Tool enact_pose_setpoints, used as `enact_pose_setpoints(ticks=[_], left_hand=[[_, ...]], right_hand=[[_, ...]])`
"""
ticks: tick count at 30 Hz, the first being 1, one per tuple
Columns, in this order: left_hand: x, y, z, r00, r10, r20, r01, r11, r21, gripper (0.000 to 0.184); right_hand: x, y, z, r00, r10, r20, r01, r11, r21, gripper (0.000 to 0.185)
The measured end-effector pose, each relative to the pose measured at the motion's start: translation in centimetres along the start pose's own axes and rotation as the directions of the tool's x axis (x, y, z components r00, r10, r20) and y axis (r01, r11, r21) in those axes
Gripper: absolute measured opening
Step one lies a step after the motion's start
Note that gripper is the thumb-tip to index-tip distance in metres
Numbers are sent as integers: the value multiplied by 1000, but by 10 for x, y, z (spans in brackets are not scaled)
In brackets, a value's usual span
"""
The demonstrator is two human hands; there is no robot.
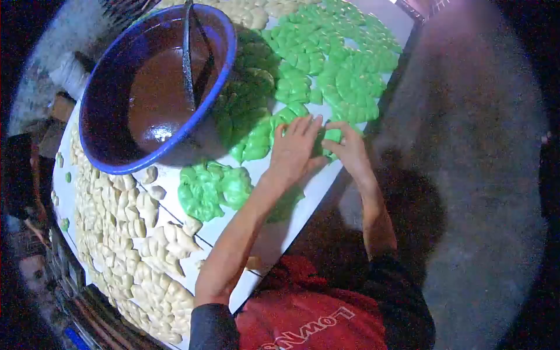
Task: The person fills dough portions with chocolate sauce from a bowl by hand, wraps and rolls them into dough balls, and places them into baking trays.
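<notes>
Green glossy pieces (pixel 350 76) lie in clusters on the white table (pixel 318 198). My left hand (pixel 293 146) rests over the green pieces near the table's middle, palm down, its fingers spread. Close to its right, my right hand (pixel 348 149) is at the table edge, its thumb and fingers curved around a small green piece (pixel 332 135) and touching it. A separate green clump (pixel 213 189) sits to the left of my left forearm.
A large blue basin (pixel 219 108) of brown liquid, with a dark-handled utensil (pixel 187 55) in it, stands at the upper left. Cream-coloured pieces (pixel 116 216) cover the table's left side. The table edge runs diagonally beside grey floor (pixel 478 233).
</notes>
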State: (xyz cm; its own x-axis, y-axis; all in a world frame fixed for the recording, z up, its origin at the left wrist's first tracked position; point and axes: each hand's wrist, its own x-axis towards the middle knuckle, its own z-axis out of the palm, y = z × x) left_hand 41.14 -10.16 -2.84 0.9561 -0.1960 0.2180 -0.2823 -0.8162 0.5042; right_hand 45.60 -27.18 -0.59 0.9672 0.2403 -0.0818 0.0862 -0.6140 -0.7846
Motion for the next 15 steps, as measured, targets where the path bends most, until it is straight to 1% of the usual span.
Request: enact_pose_setpoints(ticks=[1, 2, 3, 4, 5, 6, 7, 8, 9, 10, 12, 13, 14, 15], left_hand=[[3, 0, 7, 1000, 7, -10, -7, 1000, 13, 91], [8, 0, 17, 999, 4, -50, -5, 1000, -21, 82], [11, -6, 30, 996, 40, -80, -37, 999, 34, 75], [15, -10, 40, 991, 79, -107, -69, 993, 90, 69], [16, -15, 49, 984, 120, -133, -100, 984, 147, 63], [14, -3, 26, 991, 102, -86, -103, 995, -2, 47], [15, -6, 30, 991, 114, -65, -112, 993, 33, 44], [15, -11, 37, 991, 124, -44, -121, 990, 68, 42], [15, -14, 42, 991, 131, -23, -128, 986, 105, 40], [14, -14, 41, 993, 117, -16, -115, 988, 105, 35], [13, -10, 37, 997, 81, 7, -82, 991, 108, 39], [12, -7, 36, 997, 74, 23, -76, 991, 107, 40], [10, -12, 44, 997, 76, -21, -76, 997, -6, 64], [8, -8, 38, 998, 40, -44, -43, 995, -85, 74]], right_hand=[[0, 1, 0, 1000, 14, -8, -14, 1000, -17, 35], [0, 4, 0, 999, 28, -16, -28, 999, -35, 35], [1, 7, 1, 999, 40, -24, -41, 998, -52, 35], [0, 13, 4, 991, -96, -87, 93, 995, -38, 32], [1, 16, 2, 995, -86, -40, 87, 996, 16, 31], [2, 19, -1, 997, -77, 7, 76, 995, 68, 30], [1, 13, -6, 996, -70, 54, 63, 991, 119, 28], [-5, 4, -24, 987, 21, 162, -46, 988, 148, 31], [-12, 3, -38, 990, -69, 124, 25, 946, 324, 30], [-21, 3, -53, 986, -151, 76, 95, 869, 486, 29], [-25, -9, -71, 985, -167, 37, 97, 725, 681, 33], [-26, -25, -81, 992, -110, 57, 34, 685, 728, 36], [-27, -34, -87, 995, -55, 78, -25, 639, 769, 40], [-28, -36, -83, 996, -61, 64, -9, 641, 768, 42]])
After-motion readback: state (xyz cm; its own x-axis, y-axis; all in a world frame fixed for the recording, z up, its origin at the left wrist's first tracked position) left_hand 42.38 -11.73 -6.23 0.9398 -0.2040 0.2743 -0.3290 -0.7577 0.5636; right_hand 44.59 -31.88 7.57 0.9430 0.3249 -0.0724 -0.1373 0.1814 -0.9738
